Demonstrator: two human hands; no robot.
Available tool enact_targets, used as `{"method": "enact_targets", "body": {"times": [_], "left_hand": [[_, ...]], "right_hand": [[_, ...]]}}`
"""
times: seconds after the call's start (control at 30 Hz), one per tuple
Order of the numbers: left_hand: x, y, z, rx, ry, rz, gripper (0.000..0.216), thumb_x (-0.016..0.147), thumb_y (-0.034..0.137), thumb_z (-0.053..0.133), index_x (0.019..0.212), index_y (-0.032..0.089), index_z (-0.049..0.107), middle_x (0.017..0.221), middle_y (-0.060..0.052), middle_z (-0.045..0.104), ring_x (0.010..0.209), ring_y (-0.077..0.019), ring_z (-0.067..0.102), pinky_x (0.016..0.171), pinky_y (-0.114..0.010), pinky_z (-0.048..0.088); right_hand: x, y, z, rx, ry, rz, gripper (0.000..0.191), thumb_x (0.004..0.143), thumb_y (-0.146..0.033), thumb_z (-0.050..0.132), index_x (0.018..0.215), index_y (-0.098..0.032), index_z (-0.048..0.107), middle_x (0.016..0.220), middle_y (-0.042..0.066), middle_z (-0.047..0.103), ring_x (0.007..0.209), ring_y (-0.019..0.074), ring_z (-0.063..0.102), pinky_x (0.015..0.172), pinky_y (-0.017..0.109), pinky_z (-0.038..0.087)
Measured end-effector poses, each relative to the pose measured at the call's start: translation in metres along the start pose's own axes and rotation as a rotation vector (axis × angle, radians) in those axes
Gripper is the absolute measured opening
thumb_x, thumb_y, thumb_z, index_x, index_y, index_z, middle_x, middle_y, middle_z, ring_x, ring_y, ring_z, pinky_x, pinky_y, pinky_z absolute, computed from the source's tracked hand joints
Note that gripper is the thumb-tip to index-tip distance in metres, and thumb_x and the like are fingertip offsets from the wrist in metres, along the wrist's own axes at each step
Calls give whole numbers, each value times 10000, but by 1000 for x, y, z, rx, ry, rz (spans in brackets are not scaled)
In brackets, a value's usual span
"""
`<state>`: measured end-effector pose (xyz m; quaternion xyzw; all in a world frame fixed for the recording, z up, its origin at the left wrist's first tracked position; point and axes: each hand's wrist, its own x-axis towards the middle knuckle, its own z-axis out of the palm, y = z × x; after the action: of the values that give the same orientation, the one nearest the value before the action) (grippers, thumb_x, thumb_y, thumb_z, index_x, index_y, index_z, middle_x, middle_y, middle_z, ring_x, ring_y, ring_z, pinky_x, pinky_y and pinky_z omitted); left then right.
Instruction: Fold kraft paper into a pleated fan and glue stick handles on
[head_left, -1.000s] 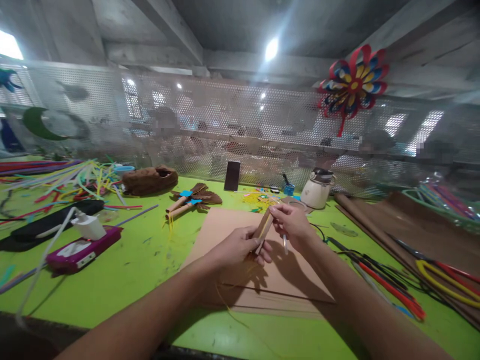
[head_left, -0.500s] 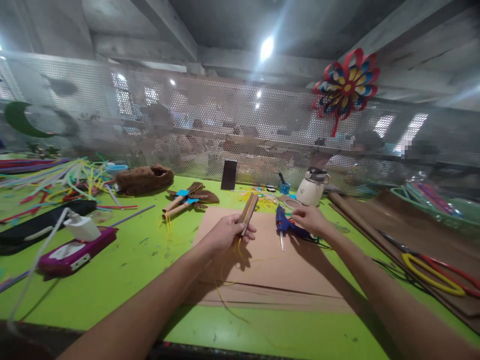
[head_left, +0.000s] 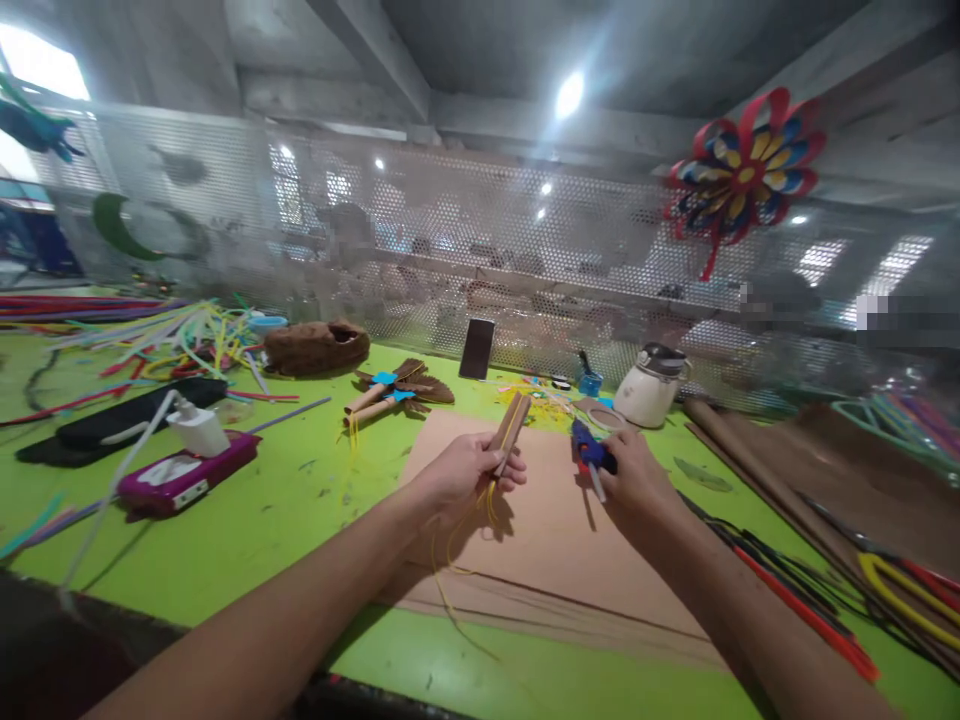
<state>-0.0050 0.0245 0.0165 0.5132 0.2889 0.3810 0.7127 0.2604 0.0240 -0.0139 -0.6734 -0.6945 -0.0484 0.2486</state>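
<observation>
Between the thumb and fingers of my left hand [head_left: 476, 468] is a narrow folded brown paper strip [head_left: 512, 428], tilted up and away. Yellow string [head_left: 491, 500] runs along the strip and trails from its lower end over the brown paper sheets [head_left: 555, 550]. My right hand [head_left: 634, 468] is closed around a blue glue gun [head_left: 589, 445], lifted a little above the sheets. A pale glue stick [head_left: 598, 484] pokes out of the gun's back end toward me. The fingers partly hide the gun's handle.
Two rolled paper pieces with brown feather-like fans [head_left: 401, 390] lie beyond my left hand. A purple power strip [head_left: 187, 475] and a brown fuzzy case [head_left: 315, 348] are at left. Behind stand a phone [head_left: 477, 348] and a white jug [head_left: 651, 388]; yellow-handled scissors [head_left: 900, 590] lie right.
My right hand has closed on the glue gun and picked it up, turning it. My left hand still holds the paper strip. The view has swung left.
</observation>
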Motion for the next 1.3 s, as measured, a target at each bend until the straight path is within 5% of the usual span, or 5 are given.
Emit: {"method": "enact_targets", "body": {"times": [0.2,0.33,0.57,0.87,1.3], "left_hand": [[2,-3,2,46,38,-1,61,792,151,517,809,94,533,748,-71,590,628,-109,577,629,-240,441],[5,-8,1,103,45,44,131,804,235,534,792,105,527,700,-63,577,581,-109,561,619,-261,445],[3,-9,3,115,58,51,139,792,237,540,826,103,523,744,-73,561,604,-124,568,613,-272,445],[-2,-4,5,24,-33,35,145,789,238,555,834,101,540,751,-75,570,624,-137,589,641,-294,453],[-6,-1,11,-17,0,12,98,809,168,506,883,105,507,737,-70,579,598,-141,602,626,-296,463]], "right_hand": [[-10,-15,-36,467,-127,32,480,875,-498,379,893,-118,672,867,142,693,756,229,646,661,334,498],[-23,-38,-51,965,-231,101,437,772,-538,564,865,-129,685,883,142,697,763,228,646,720,346,507],[-35,-57,-54,669,-304,-57,436,839,-525,462,782,-150,679,732,83,666,682,192,588,603,286,456],[-34,-59,-48,703,-307,16,499,810,-601,443,778,-147,647,661,75,643,608,178,556,537,273,399],[-35,-56,-44,727,-226,47,469,807,-573,458,715,-150,637,572,42,579,541,147,469,511,271,338]]}}
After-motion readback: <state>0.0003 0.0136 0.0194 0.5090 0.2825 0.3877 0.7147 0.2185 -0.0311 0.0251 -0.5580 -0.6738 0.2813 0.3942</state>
